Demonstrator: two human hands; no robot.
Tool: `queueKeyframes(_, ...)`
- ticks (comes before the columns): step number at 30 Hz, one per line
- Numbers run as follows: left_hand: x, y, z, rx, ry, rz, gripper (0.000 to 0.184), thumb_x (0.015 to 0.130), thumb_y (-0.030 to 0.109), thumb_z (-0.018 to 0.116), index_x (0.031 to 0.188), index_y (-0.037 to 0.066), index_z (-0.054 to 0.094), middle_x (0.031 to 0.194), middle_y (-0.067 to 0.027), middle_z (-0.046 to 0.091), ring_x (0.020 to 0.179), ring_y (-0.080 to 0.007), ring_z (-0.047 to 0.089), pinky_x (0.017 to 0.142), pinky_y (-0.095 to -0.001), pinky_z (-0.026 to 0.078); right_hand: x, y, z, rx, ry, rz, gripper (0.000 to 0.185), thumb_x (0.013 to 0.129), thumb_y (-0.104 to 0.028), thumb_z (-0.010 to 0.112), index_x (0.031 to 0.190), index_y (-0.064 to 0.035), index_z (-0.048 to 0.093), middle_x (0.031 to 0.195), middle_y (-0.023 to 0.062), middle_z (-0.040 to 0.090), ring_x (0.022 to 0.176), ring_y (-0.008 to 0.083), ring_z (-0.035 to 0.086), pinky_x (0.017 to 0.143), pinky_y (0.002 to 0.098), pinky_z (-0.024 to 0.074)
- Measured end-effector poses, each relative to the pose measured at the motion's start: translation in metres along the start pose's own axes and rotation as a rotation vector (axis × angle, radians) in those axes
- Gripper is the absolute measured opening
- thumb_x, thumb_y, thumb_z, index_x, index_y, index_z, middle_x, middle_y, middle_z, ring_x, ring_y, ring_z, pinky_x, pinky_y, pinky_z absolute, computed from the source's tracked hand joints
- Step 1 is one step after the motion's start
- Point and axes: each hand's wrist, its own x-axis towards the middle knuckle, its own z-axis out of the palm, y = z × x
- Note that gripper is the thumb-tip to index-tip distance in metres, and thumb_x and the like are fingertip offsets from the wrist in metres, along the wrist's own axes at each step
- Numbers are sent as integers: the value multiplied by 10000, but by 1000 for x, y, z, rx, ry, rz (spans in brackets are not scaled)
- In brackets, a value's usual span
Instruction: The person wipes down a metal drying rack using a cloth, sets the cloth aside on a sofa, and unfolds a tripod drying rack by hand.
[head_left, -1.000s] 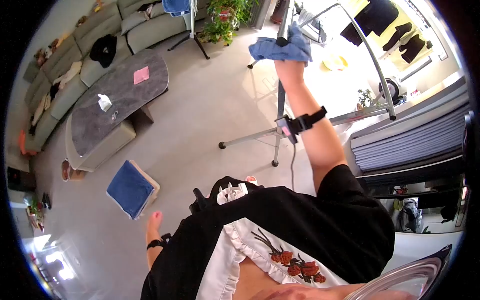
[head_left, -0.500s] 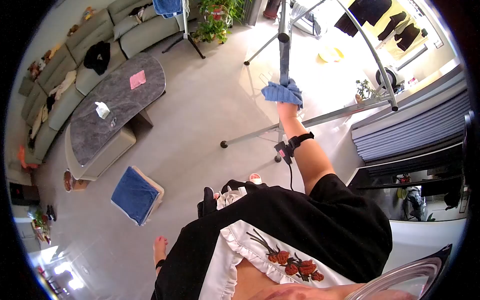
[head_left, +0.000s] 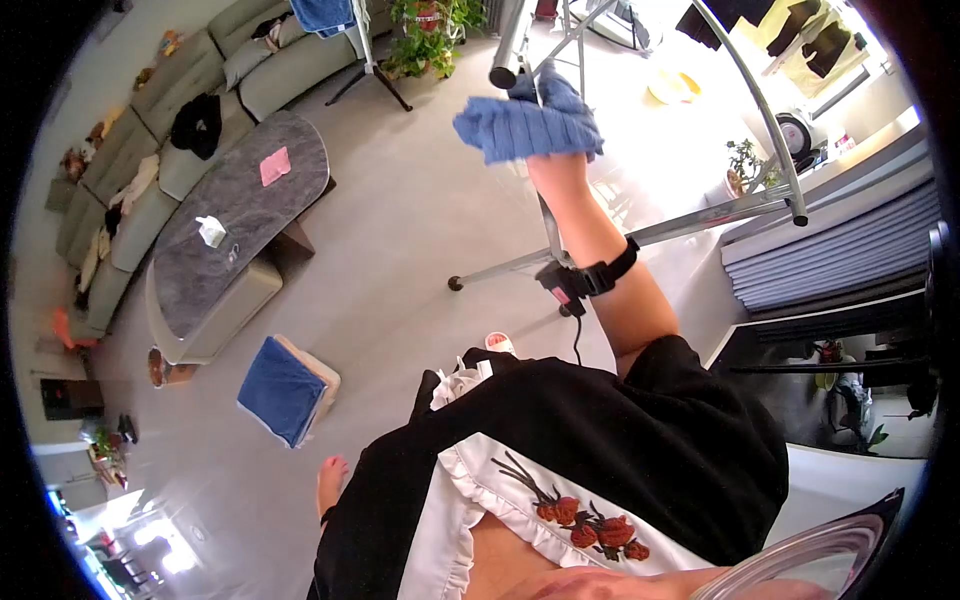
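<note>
A blue ribbed cloth covers my right hand and lies around the upright post of a grey metal rack. The cloth hides the fingers of that hand. My left hand hangs low at my left side, away from the rack. It is small in view, and how its fingers are held cannot be made out. A stack topped with a folded blue cloth sits on the floor, nearest to my left hand.
An oval grey table at the left bears a pink cloth and a white tissue pack. Behind it runs a grey sofa. A potted plant stands at the back. Blue-grey curtains are at the right.
The cloth and my right hand first went down the post toward me, then back up and a little left. My left hand has dropped lower and closer to my body.
</note>
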Motion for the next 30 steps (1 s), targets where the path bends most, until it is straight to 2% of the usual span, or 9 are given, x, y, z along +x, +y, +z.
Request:
queueKeyframes(2,-18,15,3,19,11,-13,316,881,246,512,1075,5,574,886,-99,640,748,-157,615,660,-288,489,-2,9,6,217,-49,31,266,802,-124,606,1059,-57,601,1089,162,586,1010,324,547,896,401,406)
queueKeyframes(5,-60,39,7,86,12,-26,319,881,252,511,1073,6,575,886,-101,640,752,-161,616,664,-291,489,-54,31,13,-269,-121,-14,266,807,-152,598,1064,-86,601,1185,145,539,1029,297,547,818,459,410)
queueKeyframes(8,-98,57,11,129,21,-60,323,881,259,511,1072,6,575,886,-102,641,756,-164,617,669,-294,488,-102,38,4,-67,-307,592,500,711,-330,710,1127,-95,562,883,96,648,771,277,611,729,398,448)
queueKeyframes(13,-128,72,8,182,39,-102,329,880,269,510,1069,8,576,887,-104,641,763,-170,618,676,-299,486,-168,76,-2,-301,-502,781,527,647,-456,681,997,-77,571,714,88,608,720,296,598,703,388,448)
queueKeyframes(20,-128,111,0,246,47,-80,337,880,283,509,1065,10,578,887,-108,642,772,-178,620,687,-306,484,-249,128,-9,-672,-744,364,443,691,-531,588,786,-99,594,749,104,586,745,298,550,785,390,407)
queueKeyframes(23,-119,128,5,263,36,-52,341,880,289,509,1064,11,578,887,-109,643,776,-181,621,692,-309,484,-278,145,-9,-732,-1009,297,274,837,-299,446,892,-94,619,929,120,602,961,296,532,924,426,347)
queueKeyframes(26,-112,143,11,272,26,-23,345,879,295,508,1062,12,579,888,-111,643,781,-185,622,696,-312,483,-303,167,5,-794,-864,235,319,800,-407,457,756,-123,597,858,123,602,888,270,531,860,409,357)
queueKeyframes(27,-110,147,12,275,21,-12,346,879,297,508,1061,12,579,888,-111,644,782,-186,623,698,-313,482,-303,164,0,-929,-916,60,287,782,-388,469,743,-133,594,851,118,608,880,248,537,828,412,363)
queueKeyframes(30,-106,154,20,274,9,3,350,879,304,508,1060,13,579,888,-112,644,786,-189,624,702,-315,482,-248,145,0,-956,-1350,314,249,786,-351,473,796,-135,598,894,114,608,856,239,547,785,417,363)
